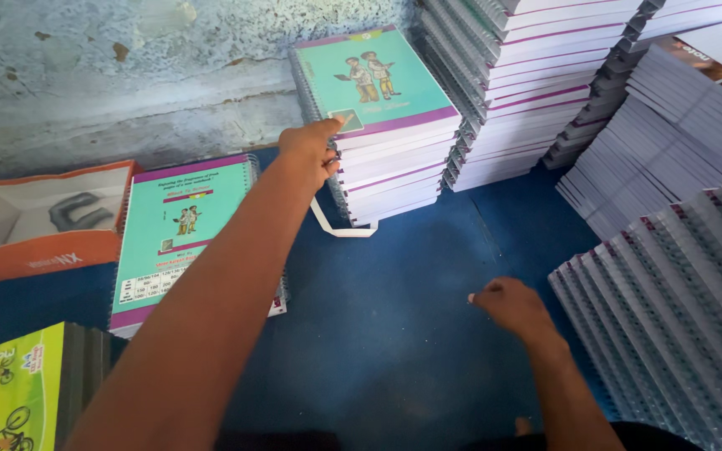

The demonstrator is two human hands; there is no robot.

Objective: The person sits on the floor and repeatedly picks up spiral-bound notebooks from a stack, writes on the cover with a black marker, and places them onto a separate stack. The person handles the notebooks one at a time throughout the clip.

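Nearest the camera, the right hand hovers low over the blue floor covering, fingers loosely curled and empty, gripping nothing; it sits just left of a fanned row of spiral-bound notebooks laid spine-up along the right edge. At lower left lies a green-covered book on a dark stack, and beyond it a short pile of teal notebooks lying back cover up. Left of that pile stands an orange cardboard box, open at the top; inside shows pale lining and a dark curved shape, too indistinct to identify. The left arm extends forward across the middle of the view, and the left hand rests at the near corner of the top teal notebook on a taller stack against the wall; the grip is partly closed, thumb and fingertips pinching the cover's corner and edge, not yet lifting it clear. A white strap loops on the floor at that stack's base. Judgement: the step in hand is taking the top notebook off the tall stack; the move calls for a firmer pinch under the cover so that only one book comes away, with the spiral bindings kept from snagging. Farther back rise taller stacks of white-and-purple-edged notebooks.
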